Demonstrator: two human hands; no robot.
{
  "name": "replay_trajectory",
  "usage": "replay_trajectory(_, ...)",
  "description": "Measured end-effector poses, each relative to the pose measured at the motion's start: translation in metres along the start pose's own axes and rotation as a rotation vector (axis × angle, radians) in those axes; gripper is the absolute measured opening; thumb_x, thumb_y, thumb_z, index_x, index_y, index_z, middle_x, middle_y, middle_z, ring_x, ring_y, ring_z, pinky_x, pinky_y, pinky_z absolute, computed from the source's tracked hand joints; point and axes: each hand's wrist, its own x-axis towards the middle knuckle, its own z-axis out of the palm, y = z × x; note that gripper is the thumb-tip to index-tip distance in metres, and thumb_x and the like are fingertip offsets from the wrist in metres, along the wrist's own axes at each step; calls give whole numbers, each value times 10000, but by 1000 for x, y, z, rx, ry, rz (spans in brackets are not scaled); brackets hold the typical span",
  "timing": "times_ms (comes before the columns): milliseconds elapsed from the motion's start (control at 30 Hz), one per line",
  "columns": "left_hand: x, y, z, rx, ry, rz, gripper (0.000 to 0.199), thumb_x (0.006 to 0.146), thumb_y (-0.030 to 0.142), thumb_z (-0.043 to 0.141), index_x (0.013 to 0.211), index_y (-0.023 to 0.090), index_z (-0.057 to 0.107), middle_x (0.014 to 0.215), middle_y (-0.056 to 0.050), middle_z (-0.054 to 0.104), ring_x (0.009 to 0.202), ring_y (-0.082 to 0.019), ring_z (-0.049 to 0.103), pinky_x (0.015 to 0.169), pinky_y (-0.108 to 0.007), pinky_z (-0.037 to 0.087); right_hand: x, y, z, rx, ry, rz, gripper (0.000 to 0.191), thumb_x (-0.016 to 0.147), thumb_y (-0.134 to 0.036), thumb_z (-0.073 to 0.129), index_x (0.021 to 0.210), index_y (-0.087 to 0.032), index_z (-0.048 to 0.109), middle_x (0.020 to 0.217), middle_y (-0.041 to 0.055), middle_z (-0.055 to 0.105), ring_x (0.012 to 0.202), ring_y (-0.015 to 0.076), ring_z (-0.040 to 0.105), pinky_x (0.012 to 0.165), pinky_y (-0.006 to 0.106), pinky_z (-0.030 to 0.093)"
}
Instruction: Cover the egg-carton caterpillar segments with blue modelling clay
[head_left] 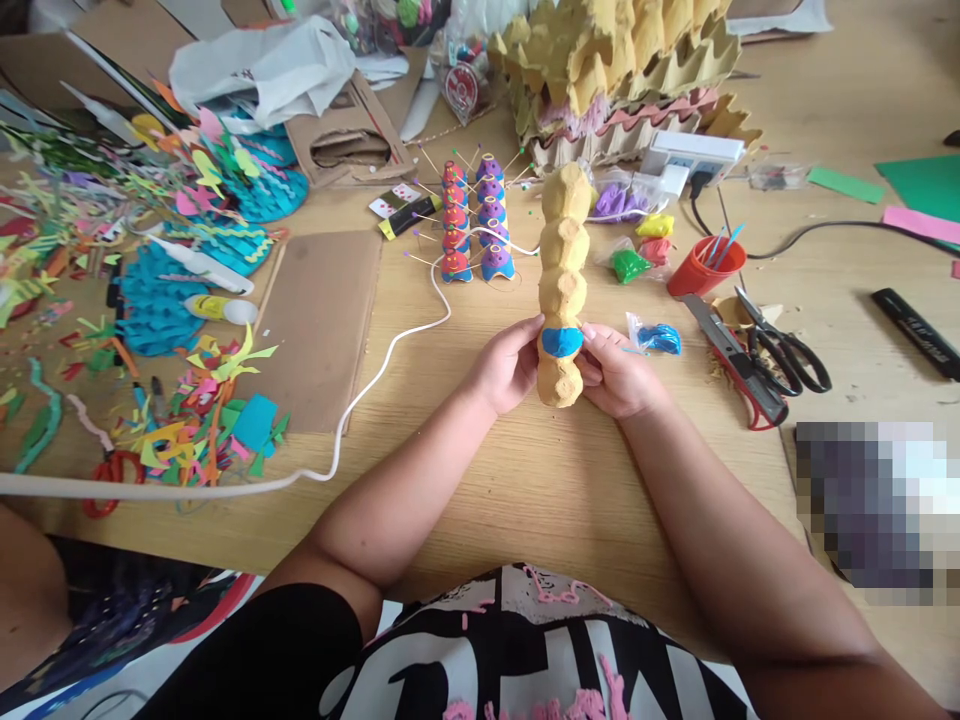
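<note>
Between my two hands is a yellow strip of egg carton (564, 285), a row of several bumps held lengthwise away from me. A patch of blue clay (562, 342) covers part of one bump near its lower end. My left hand (510, 365) grips the strip's left side, and my right hand (619, 370) grips the right side with thumb and fingers at the blue patch. Just right of my right hand lies a small bag of blue clay (660, 338). Beyond the strip stand a red decorated carton strip (455, 225) and a purple one (491, 220), both with pins sticking out.
A white cable (390, 350) crosses the table. At right are a red cup (705, 265), a utility knife (739, 365) and black-handled scissors (787, 345). Paper scraps (202, 430) and cardboard (322, 320) lie left. Egg trays (622, 70) are stacked behind. Another person's arm (30, 590) shows lower left.
</note>
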Motion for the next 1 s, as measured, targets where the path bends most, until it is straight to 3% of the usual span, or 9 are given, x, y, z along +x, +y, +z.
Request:
replay_trajectory(367,-1,-1,0,13,-3,12,356,994,544,802,907,200,782,808,-56,805,801,-224,796,723,-342,600,0,2,-1,24,-3,11,656,721,-710,994,709,-231,544,503,-117,383,447,56,254,482,266,187)
replay_trajectory(567,-2,1,-1,39,-35,-16,407,977,601,785,891,204,767,830,-89,826,930,-295,844,785,-392,651,1,-1,1,38,0,20,598,768,-694,956,759,-225,585,524,-104,445,444,64,300,477,270,221)
replay_trajectory(733,-1,1,-3,31,-49,-26,426,995,612,754,933,193,798,831,-92,827,885,-287,837,769,-391,648,1,-2,5,10,-3,3,597,762,-693,961,741,-213,608,509,-101,442,429,56,292,467,261,202)
replay_trajectory(1000,0,1,-2,1,-5,-22,400,1004,600,759,911,212,782,837,-75,816,814,-254,807,736,-372,630,0,2,15,-103,151,-79,689,732,-796,944,654,-234,552,465,-91,386,447,70,290,472,271,224)
